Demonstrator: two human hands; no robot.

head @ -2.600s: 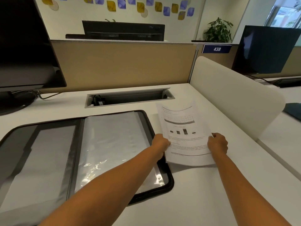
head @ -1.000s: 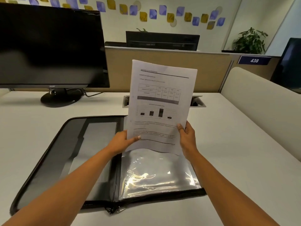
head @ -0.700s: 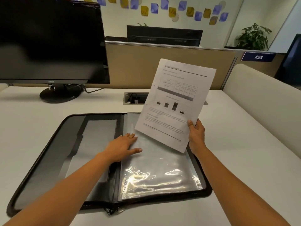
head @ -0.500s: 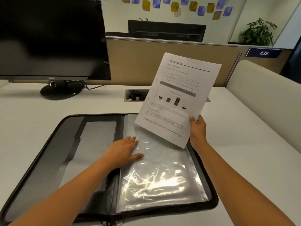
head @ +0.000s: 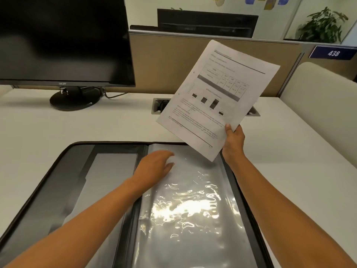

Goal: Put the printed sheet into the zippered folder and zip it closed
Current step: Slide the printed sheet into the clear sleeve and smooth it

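Observation:
A black zippered folder (head: 58,171) lies open on the white desk, with glossy clear plastic sleeves (head: 193,200) on its right half. My right hand (head: 232,141) pinches the lower right corner of the printed sheet (head: 218,97), which is held tilted in the air above the folder's far right corner. The sheet shows text, a table and a small bar chart. My left hand (head: 154,166) lies on the upper left part of the top sleeve, near the spine, fingers blurred and pointing right.
A black monitor (head: 63,41) on a round stand stands at the back left. A cable slot (head: 160,106) is set into the desk behind the sheet. A beige partition (head: 164,60) closes the back; a white divider (head: 318,97) rises at the right.
My left hand let go of the sheet and came down onto the plastic sleeves. The right hand alone holds the sheet, now tilted and shifted right. My view has moved closer to the folder.

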